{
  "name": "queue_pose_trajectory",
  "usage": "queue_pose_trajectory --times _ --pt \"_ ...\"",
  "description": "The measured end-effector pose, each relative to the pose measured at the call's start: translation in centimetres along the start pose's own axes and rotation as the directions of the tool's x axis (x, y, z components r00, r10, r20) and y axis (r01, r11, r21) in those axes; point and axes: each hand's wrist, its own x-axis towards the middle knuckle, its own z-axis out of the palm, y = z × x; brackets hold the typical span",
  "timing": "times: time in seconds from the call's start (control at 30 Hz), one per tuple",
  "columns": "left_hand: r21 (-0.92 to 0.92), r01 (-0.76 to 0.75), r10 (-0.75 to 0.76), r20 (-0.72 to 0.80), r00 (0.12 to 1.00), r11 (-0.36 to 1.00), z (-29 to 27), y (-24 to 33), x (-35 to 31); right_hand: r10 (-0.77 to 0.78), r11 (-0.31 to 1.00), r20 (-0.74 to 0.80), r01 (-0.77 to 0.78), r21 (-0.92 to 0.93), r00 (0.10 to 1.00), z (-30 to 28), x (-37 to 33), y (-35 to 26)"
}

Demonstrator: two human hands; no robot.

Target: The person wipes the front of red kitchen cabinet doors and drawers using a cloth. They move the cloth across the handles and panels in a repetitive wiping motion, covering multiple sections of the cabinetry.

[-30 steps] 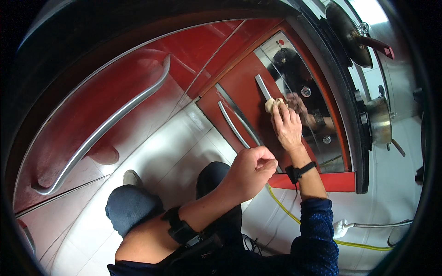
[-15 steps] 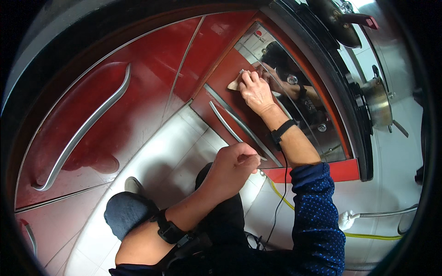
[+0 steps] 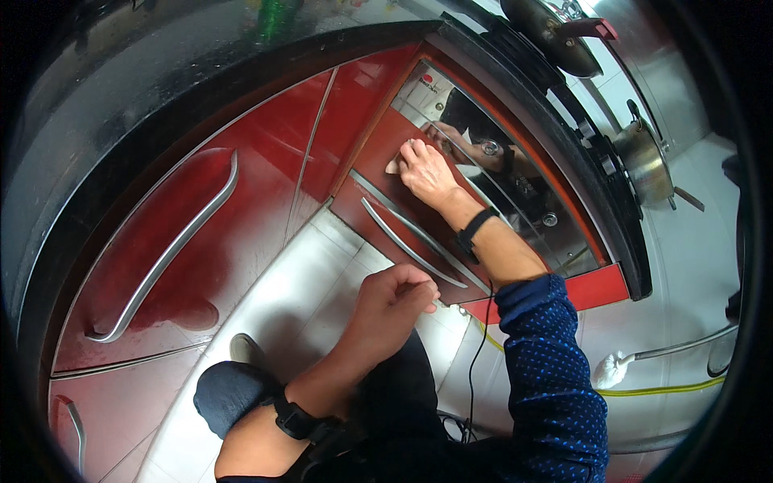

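My right hand (image 3: 427, 173) is closed on a pale beige cloth (image 3: 392, 167) and presses it against the dark red cabinet front (image 3: 377, 161), just below the mirror-like panel (image 3: 515, 173). Most of the cloth is hidden under the fingers. Nearer to me, my left hand (image 3: 393, 310) hangs in the air over the legs, its fingers curled in toward the thumb. Nothing shows in it. Beyond it is the drawer's curved silver handle (image 3: 407, 245), apart from the hand.
A red cabinet door with a long silver handle (image 3: 173, 253) stands at left, under a dark countertop (image 3: 121, 105). At upper right, a pan (image 3: 547, 36) and a steel pot (image 3: 644, 165) sit by the stove. A yellow hose (image 3: 660, 391) and a black cable (image 3: 475, 362) run lower right.
The view has shifted, showing more countertop at upper left. My right hand, with the cloth, has slid down and left along the red front. My left hand stays curled in much the same place.
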Motion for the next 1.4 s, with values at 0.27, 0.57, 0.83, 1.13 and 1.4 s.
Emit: queue_pose_trajectory --times 0.27,0.57,0.83,1.13,1.4 --pt "0.003 -0.059 0.059 -0.035 0.998 0.998 0.1 0.2 -0.6 -0.072 0.996 0.114 0.077 -0.042 0.991 -0.8 -3.3 -0.7" --pt "0.121 0.025 -0.027 0.016 1.0 0.992 0.1 0.0 0.2 0.051 0.999 -0.023 -0.051 0.0 0.998 -1.7 -2.7 -1.7" --pt "0.086 -0.046 0.049 -0.039 0.998 0.995 -1.4 1.0 0.8 0.126 0.992 -0.069 -0.126 0.008 0.99 -0.4 1.3 -0.8" --pt "0.038 -0.09 0.091 -0.043 0.995 0.995 -2.4 1.6 1.2 0.174 0.983 -0.023 -0.172 0.064 0.984 -1.6 0.4 -0.9" --pt "-0.043 -0.072 0.071 -0.021 0.997 0.996 -1.7 1.3 1.3 0.166 0.978 0.168 -0.183 0.095 0.972 -2.1 0.1 -0.8"
